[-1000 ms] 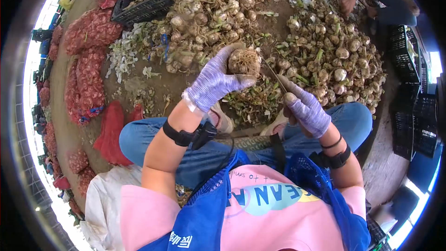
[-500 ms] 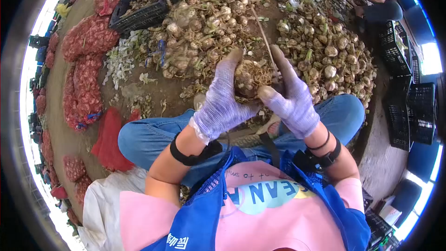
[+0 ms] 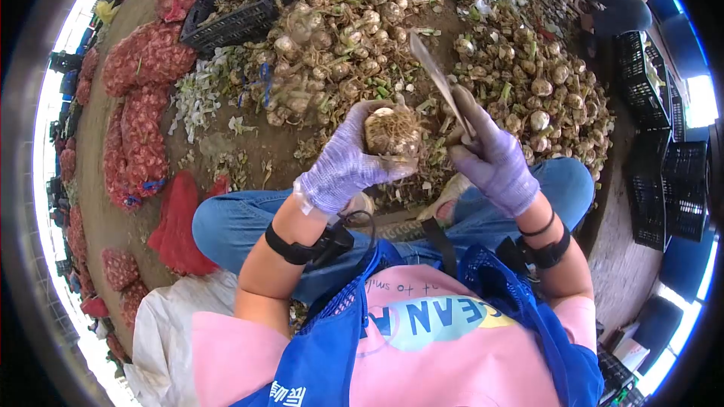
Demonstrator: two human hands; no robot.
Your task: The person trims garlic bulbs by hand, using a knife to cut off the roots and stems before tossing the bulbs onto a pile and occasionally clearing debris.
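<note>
A garlic bulb (image 3: 394, 134) with a tuft of brown roots faces up in my left hand (image 3: 348, 157), whose gloved fingers and thumb curl around it. My right hand (image 3: 495, 158), also in a pale purple knit glove, is closed around the handle of a knife. The knife's blade (image 3: 432, 68) points up and to the left, away from me. A gap separates the blade from the bulb. Beyond my hands lie a garlic heap (image 3: 339, 38) on the left and another garlic heap (image 3: 539, 90) on the right.
Filled red mesh sacks (image 3: 143, 136) line the left side. A black crate (image 3: 234, 11) holding scraps stands at the back left. More black crates (image 3: 682, 188) are stacked at the right. Another person's leg (image 3: 622, 11) shows at the upper right. An unfilled red sack (image 3: 183, 226) lies beside my knee.
My hands have moved apart. The right hand has drawn to the right with the knife, its blade now showing broadside. The bulb's root side shows more fully in my left hand.
</note>
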